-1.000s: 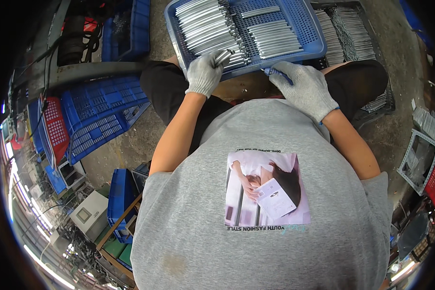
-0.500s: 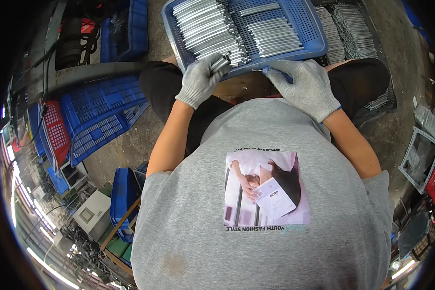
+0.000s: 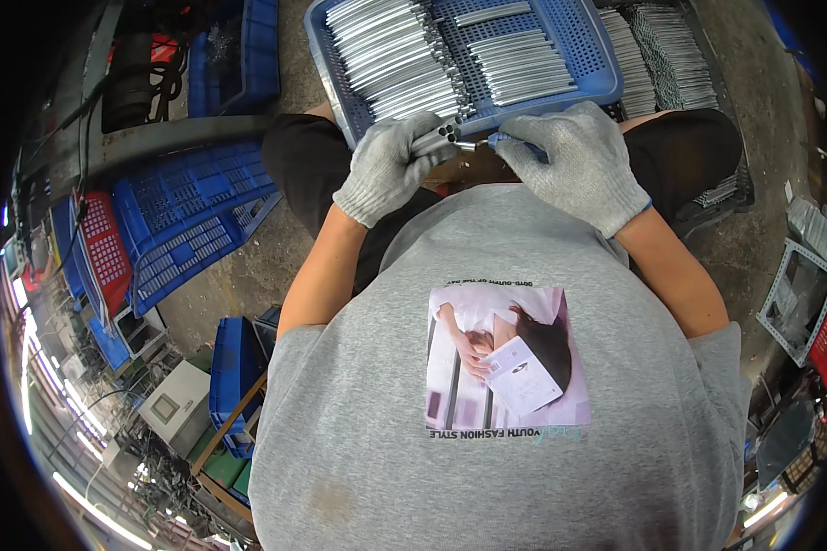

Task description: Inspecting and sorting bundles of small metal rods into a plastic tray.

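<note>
My left hand, in a grey knit glove, is closed round a small bundle of metal tubes, their open ends turned to the right. My right hand, also gloved, grips a blue-handled hand tool with a short metal shaft. The shaft's tip is at the tube ends or just beside them; contact cannot be made out. Both hands are at the near edge of a blue plastic basket. Inside it lie a large stack of tubes at left and a smaller stack at right.
A dark crate with rows of metal rods stands right of the basket. Blue perforated crates and a red one lie at left, under a grey metal beam. A metal frame stands far right.
My left hand has turned the tube bundle so its ends point right toward the tool. The tool's metal shaft now shows close to the tubes, and the right hand has shifted slightly.
</note>
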`<state>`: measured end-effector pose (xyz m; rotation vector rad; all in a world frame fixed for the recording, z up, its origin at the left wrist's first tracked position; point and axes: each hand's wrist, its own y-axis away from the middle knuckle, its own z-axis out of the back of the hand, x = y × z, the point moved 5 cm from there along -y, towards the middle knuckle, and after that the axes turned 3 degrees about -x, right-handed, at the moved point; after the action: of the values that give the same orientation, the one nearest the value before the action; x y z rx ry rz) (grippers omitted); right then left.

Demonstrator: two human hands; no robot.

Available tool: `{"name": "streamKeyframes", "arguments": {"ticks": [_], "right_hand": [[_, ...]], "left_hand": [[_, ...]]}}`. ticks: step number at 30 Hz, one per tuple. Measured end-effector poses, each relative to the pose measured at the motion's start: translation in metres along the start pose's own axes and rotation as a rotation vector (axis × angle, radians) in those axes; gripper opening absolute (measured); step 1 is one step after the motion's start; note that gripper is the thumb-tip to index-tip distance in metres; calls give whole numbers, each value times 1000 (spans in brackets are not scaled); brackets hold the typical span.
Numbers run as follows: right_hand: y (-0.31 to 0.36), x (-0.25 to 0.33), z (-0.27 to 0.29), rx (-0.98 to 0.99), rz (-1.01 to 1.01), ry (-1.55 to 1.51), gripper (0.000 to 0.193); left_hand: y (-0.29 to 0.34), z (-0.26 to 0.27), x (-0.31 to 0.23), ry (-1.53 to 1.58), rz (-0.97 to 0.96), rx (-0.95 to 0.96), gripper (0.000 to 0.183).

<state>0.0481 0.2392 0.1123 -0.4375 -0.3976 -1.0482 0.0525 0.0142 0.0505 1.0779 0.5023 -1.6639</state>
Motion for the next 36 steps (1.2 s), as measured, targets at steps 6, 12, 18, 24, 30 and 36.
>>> {"name": "streamKeyframes", "arguments": {"ticks": [6, 12, 18, 24, 30, 36], "right_hand": [[1, 0, -3, 37, 9, 64, 14], [-1, 4, 3, 62, -29, 20, 14], [-6, -1, 3, 89, -99, 57, 14], [0, -1, -4, 170, -37, 64, 15], [-3, 3, 4, 149, -77, -29, 17], [-4, -1, -4, 248, -116, 45, 19]], "left_hand": [[3, -2, -9, -120, -159, -145, 32], [5, -1, -26, -355, -353, -354, 18], [7, 1, -33, -303, -342, -332, 16], [9, -3, -28, -319, -352, -351, 17], [10, -3, -31, -270, -320, -339, 21], [11, -4, -30, -231, -329, -342, 22]]}}
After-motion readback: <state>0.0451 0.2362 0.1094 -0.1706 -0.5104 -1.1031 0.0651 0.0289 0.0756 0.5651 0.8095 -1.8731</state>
